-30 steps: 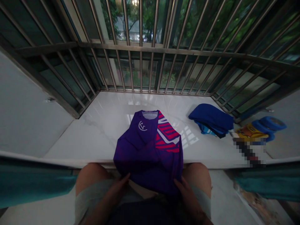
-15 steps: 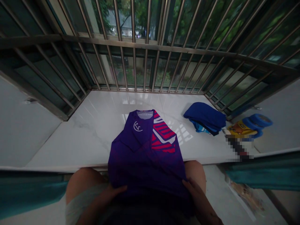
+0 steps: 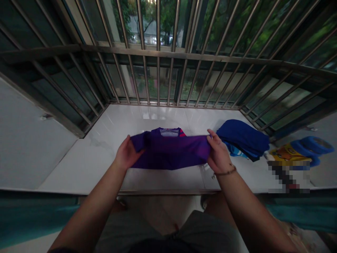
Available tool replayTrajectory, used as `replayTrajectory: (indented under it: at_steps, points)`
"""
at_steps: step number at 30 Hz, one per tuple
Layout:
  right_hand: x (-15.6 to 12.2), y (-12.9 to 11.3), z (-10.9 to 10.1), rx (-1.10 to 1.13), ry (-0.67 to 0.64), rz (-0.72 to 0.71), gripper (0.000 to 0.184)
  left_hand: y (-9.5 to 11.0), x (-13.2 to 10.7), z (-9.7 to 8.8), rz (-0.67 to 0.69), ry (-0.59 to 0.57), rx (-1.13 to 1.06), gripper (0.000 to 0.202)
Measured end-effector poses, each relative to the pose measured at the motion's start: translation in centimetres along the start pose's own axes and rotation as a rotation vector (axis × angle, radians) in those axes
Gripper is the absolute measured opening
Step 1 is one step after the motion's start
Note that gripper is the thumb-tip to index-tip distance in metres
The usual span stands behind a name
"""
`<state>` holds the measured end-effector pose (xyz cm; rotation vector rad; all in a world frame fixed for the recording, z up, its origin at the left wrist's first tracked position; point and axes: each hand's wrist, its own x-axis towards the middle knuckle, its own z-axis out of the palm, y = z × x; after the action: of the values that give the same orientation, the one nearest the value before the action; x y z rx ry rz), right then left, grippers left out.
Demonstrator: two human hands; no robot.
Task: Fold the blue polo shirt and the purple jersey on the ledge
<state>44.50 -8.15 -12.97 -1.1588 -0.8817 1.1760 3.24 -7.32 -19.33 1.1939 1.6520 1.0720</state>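
A purple sleeveless jersey (image 3: pixel 170 153) lies on the white marble sill, its lower part folded up toward the collar. The grey inner neckband and a bit of red stripe show past the fold; the chest emblem is hidden. My left hand (image 3: pixel 127 153) grips the left end of the fold, thumb on top of the cloth. At the right end, my right hand (image 3: pixel 217 151) pinches the other corner, with a bracelet round its wrist. Just right of that hand sits a pile of folded dark blue clothes (image 3: pixel 243 138), with some light blue fabric beneath.
A blue and yellow object (image 3: pixel 297 151) stands at the far right beside a pixelated patch. Metal window bars (image 3: pixel 158 54) close off the back of the sill (image 3: pixel 97 151). Teal curtains (image 3: pixel 34 218) hang below the front edge, and my knees are under it.
Both hands have moved forward from my lap, bringing the jersey's lower part up and over toward the collar. The chest emblem and most red stripes are now covered. The view has shifted slightly.
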Motion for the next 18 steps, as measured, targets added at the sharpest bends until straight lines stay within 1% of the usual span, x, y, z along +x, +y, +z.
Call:
replayTrajectory:
  at_steps: [1,2,3,4,5,6,8,9,11,13,14,16,18]
  points:
    - [2.8,0.4,1.3,-0.139,0.059,-0.065,0.075,1.1,2.7,1.5,0.056,-0.033,0.055,0.072]
    - [5.2,1.0,2.4,-0.387,0.128,-0.11,0.073,1.7,5.0,2.8,0.139,-0.068,0.281,0.073]
    - [7.1,1.7,3.2,-0.66,0.138,-0.125,0.071,1.8,6.8,4.0,0.163,-0.077,0.362,0.069]
    - [8.4,2.6,3.9,-0.801,0.126,-0.126,0.069,1.5,8.0,5.0,0.178,-0.085,0.441,0.066]
    - [9.2,3.5,4.3,-0.926,0.098,-0.123,0.066,0.9,8.8,5.9,0.186,-0.091,0.509,0.065]
    - [9.3,4.5,4.6,-1.012,0.049,-0.115,0.062,0.1,9.2,6.6,0.183,-0.098,0.536,0.064]
    - [8.5,6.5,4.9,-1.141,-0.045,-0.099,0.051,-1.6,9.3,7.6,0.205,-0.131,0.633,0.061]
    - [7.9,7.4,5.0,-1.216,-0.079,-0.087,0.046,-2.4,9.4,7.9,0.227,-0.151,0.699,0.06]
    - [6.7,8.9,5.0,-1.361,-0.104,-0.055,0.037,-3.3,9.7,8.1,0.271,-0.176,0.841,0.06]
    - [6.1,9.8,5.0,-1.489,-0.098,-0.014,0.034,-3.7,10.6,8.1,0.29,-0.164,0.941,0.063]
    - [6.1,10.0,4.9,-1.544,-0.094,0.013,0.033,-3.6,11.2,8.1,0.286,-0.143,0.957,0.064]
    - [6.6,10.0,4.8,-1.637,-0.091,0.082,0.032,-3.3,12.3,8.0,0.286,-0.103,0.973,0.065]
    - [7.5,9.7,4.7,-1.706,-0.097,0.134,0.03,-2.8,13.5,8.3,0.338,-0.114,0.981,0.067]
